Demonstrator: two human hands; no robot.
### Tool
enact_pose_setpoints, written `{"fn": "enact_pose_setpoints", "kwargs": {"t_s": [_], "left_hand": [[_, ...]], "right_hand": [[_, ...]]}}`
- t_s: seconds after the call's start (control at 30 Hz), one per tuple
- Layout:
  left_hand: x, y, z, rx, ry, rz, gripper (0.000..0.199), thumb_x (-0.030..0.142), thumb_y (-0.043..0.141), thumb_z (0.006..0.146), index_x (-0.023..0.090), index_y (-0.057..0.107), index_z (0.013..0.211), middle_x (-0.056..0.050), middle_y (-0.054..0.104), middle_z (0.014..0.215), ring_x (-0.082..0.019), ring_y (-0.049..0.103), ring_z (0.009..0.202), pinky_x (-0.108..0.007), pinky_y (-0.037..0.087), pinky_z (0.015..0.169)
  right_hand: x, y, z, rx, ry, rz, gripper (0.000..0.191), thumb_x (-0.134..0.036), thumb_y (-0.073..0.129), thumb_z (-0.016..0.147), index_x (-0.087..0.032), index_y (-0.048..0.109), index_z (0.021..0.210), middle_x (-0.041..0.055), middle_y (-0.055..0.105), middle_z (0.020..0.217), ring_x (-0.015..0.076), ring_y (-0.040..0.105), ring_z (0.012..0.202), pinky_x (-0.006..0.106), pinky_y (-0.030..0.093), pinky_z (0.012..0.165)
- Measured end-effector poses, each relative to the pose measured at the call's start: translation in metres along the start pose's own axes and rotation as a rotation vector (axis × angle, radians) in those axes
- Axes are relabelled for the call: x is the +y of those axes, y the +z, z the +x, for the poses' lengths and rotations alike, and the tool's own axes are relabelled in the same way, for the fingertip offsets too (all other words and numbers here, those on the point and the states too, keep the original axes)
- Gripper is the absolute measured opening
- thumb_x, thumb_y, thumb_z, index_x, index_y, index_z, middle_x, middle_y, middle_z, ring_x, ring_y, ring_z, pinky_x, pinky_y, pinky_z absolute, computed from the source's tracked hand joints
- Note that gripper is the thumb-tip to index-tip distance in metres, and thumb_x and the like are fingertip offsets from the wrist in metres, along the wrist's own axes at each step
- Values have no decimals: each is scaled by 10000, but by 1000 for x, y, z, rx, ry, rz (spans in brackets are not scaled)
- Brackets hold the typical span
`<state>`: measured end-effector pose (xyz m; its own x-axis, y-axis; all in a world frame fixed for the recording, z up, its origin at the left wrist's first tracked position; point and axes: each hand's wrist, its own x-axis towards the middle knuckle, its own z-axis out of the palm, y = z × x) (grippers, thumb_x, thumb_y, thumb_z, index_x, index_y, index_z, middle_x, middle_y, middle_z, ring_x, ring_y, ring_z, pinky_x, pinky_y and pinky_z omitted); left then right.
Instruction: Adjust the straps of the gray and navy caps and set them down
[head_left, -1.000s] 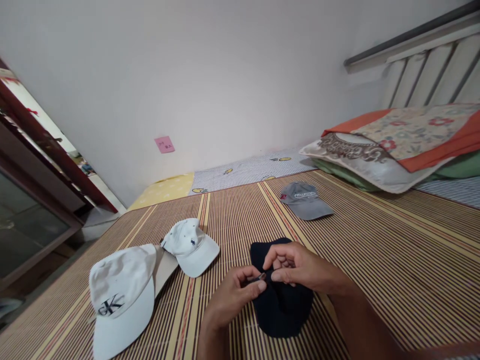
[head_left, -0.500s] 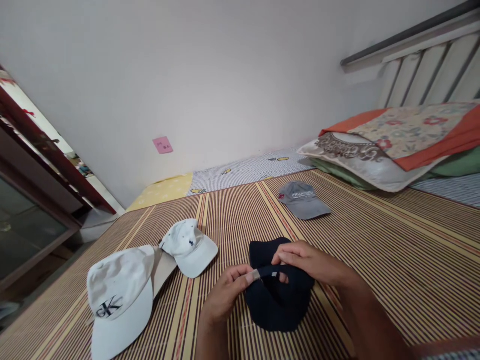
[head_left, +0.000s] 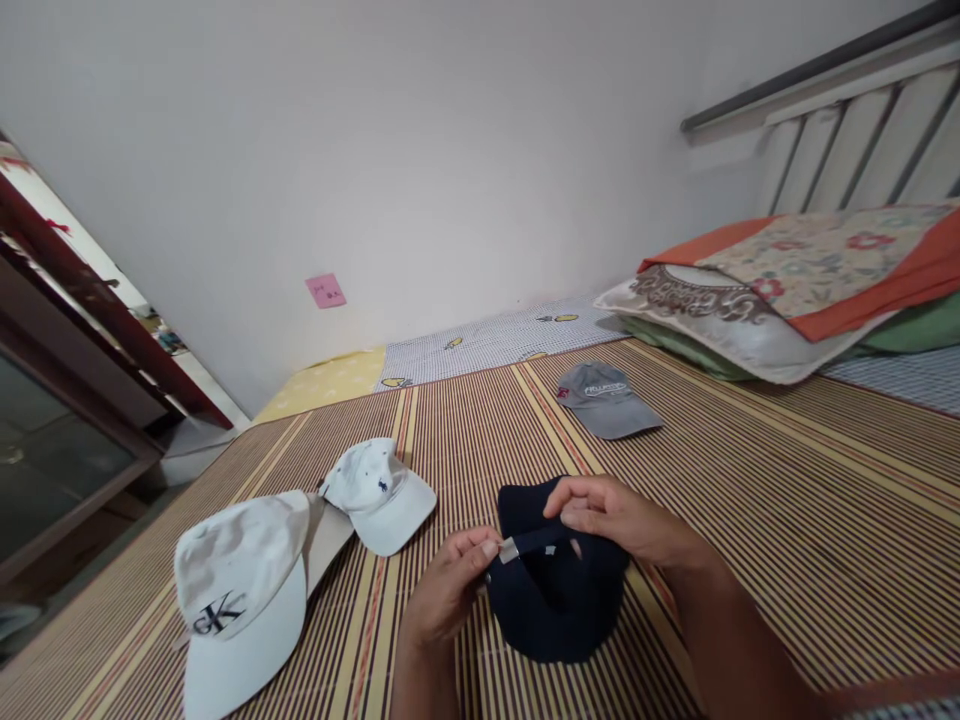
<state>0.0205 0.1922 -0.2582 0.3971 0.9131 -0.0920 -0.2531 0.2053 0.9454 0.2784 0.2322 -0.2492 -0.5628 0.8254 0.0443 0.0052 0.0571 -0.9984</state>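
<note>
A dark navy cap (head_left: 559, 610) lies on the striped mat, its back strap and metal buckle (head_left: 509, 550) facing up. At the buckle end of the strap, my left hand (head_left: 448, 592) pinches the cap's edge between thumb and fingers. My right hand (head_left: 619, 518) is closed on the strap's right part, its fingertips partly hidden by the cap. To the left sit a white cap with a small dark logo (head_left: 381, 496) and a larger white cap with black letters (head_left: 244, 590), with a beige brim (head_left: 327, 540) between them.
Farther back on the striped mat (head_left: 465, 440) lies a grey cap (head_left: 607, 400). Pillows (head_left: 787, 290) are piled at the right, below a radiator (head_left: 862, 145). A wall with a pink note (head_left: 325, 291) stands behind; a door frame (head_left: 112, 290) is at the left.
My left fingers have shifted slightly left, exposing more of the buckle. My right fingers have moved a little over the strap, and the opening beneath it looks narrower.
</note>
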Motion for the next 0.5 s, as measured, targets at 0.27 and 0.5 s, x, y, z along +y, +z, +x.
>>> {"fn": "enact_pose_setpoints", "kwargs": {"t_s": [0.27,0.5], "left_hand": [[-5,-6,2,61,53,-69,389,458,881,718,126,680,727,29,525,600,-72,420,550,-206,280,539],[-2,-11,0,176,144,-146,355,457,876,729,165,680,783,31,609,660,-75,500,596,-191,371,601]], "right_hand": [[3,-1,3,88,-24,41,359,-524,721,880,-190,696,1009,-28,600,761,119,551,661,243,359,611],[5,-3,1,-28,24,-92,280,-414,723,870,-172,727,1012,-31,593,716,112,482,642,249,316,616]]}}
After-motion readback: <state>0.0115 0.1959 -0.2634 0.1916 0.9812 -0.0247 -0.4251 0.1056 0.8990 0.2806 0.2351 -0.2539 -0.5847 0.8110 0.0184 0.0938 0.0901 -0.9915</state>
